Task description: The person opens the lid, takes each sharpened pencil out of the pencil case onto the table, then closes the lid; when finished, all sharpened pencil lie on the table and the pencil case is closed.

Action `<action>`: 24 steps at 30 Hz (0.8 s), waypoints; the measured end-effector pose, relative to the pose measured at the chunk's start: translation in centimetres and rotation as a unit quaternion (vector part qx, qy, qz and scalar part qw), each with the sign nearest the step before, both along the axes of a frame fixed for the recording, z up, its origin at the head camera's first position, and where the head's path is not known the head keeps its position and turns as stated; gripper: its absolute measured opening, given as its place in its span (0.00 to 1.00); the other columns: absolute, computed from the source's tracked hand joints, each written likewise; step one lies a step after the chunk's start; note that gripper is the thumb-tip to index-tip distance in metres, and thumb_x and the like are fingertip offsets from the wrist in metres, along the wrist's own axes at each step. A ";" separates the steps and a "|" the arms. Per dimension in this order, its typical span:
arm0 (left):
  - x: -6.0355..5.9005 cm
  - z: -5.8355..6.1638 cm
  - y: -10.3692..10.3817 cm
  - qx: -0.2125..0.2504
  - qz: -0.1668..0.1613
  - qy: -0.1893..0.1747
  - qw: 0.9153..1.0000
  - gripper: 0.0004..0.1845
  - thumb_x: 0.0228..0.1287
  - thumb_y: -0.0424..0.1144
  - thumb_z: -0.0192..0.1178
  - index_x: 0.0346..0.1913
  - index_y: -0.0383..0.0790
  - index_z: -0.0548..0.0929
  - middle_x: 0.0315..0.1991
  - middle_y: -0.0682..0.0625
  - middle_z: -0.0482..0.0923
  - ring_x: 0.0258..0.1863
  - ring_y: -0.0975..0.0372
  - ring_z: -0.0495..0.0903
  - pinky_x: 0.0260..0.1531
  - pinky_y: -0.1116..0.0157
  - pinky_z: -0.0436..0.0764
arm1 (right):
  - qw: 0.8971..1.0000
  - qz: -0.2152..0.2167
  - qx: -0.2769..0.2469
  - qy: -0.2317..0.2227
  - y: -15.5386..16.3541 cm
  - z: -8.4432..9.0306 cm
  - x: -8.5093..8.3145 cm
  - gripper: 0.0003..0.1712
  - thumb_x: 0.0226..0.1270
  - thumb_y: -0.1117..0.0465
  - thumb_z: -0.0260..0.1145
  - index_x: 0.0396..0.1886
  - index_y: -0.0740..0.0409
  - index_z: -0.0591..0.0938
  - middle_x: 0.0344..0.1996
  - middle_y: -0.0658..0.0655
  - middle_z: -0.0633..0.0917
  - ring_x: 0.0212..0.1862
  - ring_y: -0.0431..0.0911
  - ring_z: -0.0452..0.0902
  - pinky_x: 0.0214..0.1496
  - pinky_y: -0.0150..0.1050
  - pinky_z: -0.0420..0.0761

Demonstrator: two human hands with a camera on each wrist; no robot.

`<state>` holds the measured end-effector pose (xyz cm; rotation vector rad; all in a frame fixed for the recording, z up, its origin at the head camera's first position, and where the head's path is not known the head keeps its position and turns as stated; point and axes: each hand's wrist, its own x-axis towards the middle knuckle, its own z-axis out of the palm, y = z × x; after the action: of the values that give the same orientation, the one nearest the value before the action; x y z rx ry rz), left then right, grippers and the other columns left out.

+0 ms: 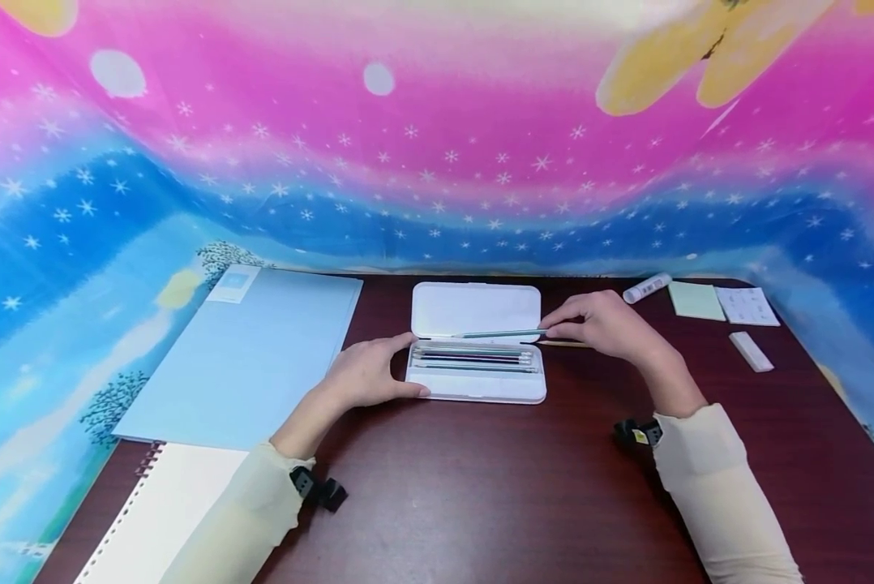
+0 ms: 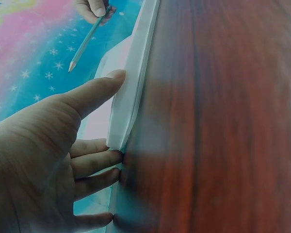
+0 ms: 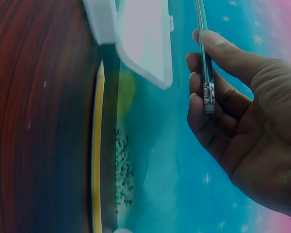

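Note:
A white pencil case (image 1: pixel 476 391) lies on the table with its lid (image 1: pixel 476 310) folded back. Several pencils (image 1: pixel 473 358) lie side by side inside it. My left hand (image 1: pixel 364 373) holds the case at its left end, thumb at the near corner and index finger at the far one. Between thumb and fingers, my right hand (image 1: pixel 606 324) pinches a green pencil (image 3: pixel 203 58) near its eraser end. That pencil is held over the lower part of the lid, tip pointing left. A yellow pencil (image 3: pixel 98 160) lies on the table to the right of the case, below my right hand.
To the left are a light blue folder (image 1: pixel 262 357) and a spiral notebook (image 1: pixel 167 511). At the back right lie a glue stick (image 1: pixel 647 288), green sticky notes (image 1: pixel 696 300), a printed paper (image 1: pixel 747 307) and a white eraser (image 1: pixel 751 351). A patterned cloth (image 1: pixel 437 162) hangs behind the table.

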<state>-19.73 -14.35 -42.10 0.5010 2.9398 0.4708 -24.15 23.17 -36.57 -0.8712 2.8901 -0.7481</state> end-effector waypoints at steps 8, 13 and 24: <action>0.0 -0.1 -0.3 -0.001 0.002 0.016 1.000 0.52 0.48 0.74 0.68 0.75 0.53 0.70 0.68 0.47 0.77 0.65 0.51 0.78 0.62 0.46 0.76 | 0.999 -0.037 0.004 -0.016 2.7 -0.2 0.0 0.11 0.71 0.59 0.68 0.48 0.45 0.91 0.44 0.52 0.90 0.45 0.46 0.84 0.48 0.46 0.81; 0.0 -0.3 -0.5 0.001 -0.001 0.019 1.000 0.52 0.48 0.74 0.68 0.75 0.53 0.70 0.69 0.49 0.76 0.67 0.52 0.77 0.64 0.46 0.74 | 0.999 -0.048 0.016 0.002 4.6 -0.3 0.1 0.10 0.71 0.56 0.68 0.47 0.44 0.91 0.43 0.52 0.90 0.45 0.47 0.84 0.47 0.47 0.80; 0.0 -0.3 -0.1 0.007 0.001 0.008 1.000 0.52 0.47 0.74 0.69 0.75 0.53 0.70 0.69 0.49 0.76 0.67 0.53 0.77 0.64 0.47 0.75 | 0.995 -0.091 0.016 -0.031 8.2 -0.5 1.0 0.12 0.73 0.52 0.66 0.48 0.45 0.91 0.48 0.57 0.90 0.51 0.53 0.84 0.49 0.49 0.80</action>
<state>-19.74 -14.48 -42.35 0.5061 2.9536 0.4891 -23.11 31.41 -37.11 -0.5754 2.9449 -0.7257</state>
